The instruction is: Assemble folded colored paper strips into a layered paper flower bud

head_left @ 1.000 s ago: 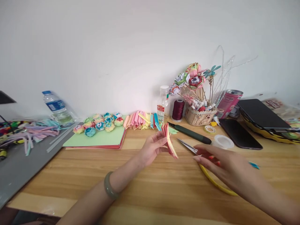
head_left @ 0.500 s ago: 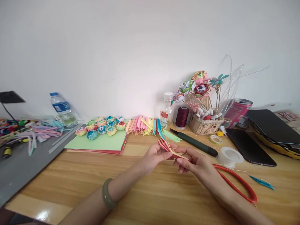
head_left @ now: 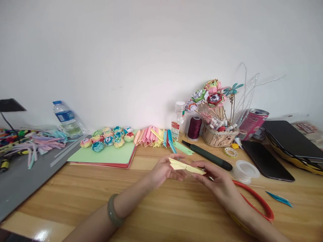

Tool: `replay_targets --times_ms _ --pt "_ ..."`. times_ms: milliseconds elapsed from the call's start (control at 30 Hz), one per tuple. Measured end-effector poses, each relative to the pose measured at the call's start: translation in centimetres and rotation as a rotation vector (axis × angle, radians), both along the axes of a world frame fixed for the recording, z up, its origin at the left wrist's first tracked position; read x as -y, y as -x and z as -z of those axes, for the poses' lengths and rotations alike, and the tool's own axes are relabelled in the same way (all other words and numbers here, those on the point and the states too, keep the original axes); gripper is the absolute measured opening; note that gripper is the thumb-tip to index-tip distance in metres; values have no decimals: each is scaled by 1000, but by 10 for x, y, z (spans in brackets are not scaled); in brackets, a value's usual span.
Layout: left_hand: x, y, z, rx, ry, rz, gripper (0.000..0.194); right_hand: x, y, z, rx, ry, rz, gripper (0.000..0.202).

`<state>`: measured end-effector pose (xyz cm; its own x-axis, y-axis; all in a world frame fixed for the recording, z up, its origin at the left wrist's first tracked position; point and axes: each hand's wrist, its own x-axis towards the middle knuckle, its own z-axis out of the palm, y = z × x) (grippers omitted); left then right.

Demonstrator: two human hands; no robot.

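Yellow folded paper piece [head_left: 186, 166] spans between left hand [head_left: 164, 170] and right hand [head_left: 217, 178], seemingly pinched by both.

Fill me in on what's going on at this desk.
A person holds a folded yellow paper piece between both hands, left hand and right hand, just above the wooden desk. Finished paper flowers sit on a green sheet behind, beside a stack of folded strips.
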<state>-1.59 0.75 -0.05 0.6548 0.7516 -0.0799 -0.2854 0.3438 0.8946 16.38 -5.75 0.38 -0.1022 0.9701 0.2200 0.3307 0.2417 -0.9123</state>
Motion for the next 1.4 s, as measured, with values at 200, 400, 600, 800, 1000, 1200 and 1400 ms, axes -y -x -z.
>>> replay_targets --times_ms 200,400,600,800,1000,1200,1400 --pt "-4 3 2 -27 171 292 53 2 -3 -10 288 -419 -32 16" --pt "3 2 -2 -151 73 301 39 1 -4 4 548 -665 69 27" --pt "6 -3 2 -132 154 88 38 2 -2 4 819 -744 42 45" --pt "5 -3 4 -171 117 26 38 0 3 6 880 -638 42 63" --pt "7 -5 4 -171 20 55 34 3 1 -3 858 -485 -6 52" --pt "7 -6 7 -198 -62 52 35 4 -3 -12 873 -426 -80 46" --pt "8 -8 8 -343 -77 73 46 2 -4 -10 886 -494 -55 34"
